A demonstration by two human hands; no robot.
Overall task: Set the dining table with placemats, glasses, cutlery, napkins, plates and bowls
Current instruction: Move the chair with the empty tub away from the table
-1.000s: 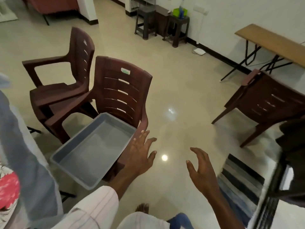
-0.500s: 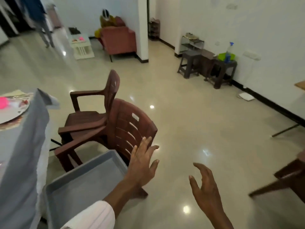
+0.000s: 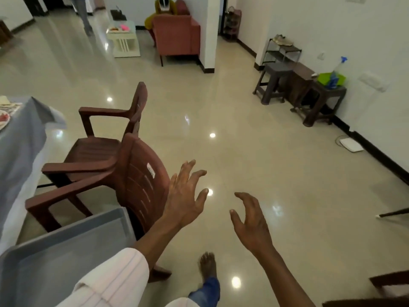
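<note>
Two hands hover over the floor to the right of the near brown chair (image 3: pixel 141 185), and neither holds anything. The left hand (image 3: pixel 183 202) spreads nearly straight fingers just beside the chair's back. The right hand (image 3: pixel 252 224), farther right of the chair, has loosely curved fingers. Both keep their pose of half a second ago. The view has since risen and a bare foot (image 3: pixel 208 265) now shows on the floor, below the hands and right of the chair. The grey tray (image 3: pixel 66 251) still lies against the chair's near side. Left of the chair stands the desk (image 3: pixel 22 138) under its grey cloth. A plate (image 3: pixel 3 120) rests on it, only partly in view. A second brown chair (image 3: pixel 115 120) stands just beyond the first.
</note>
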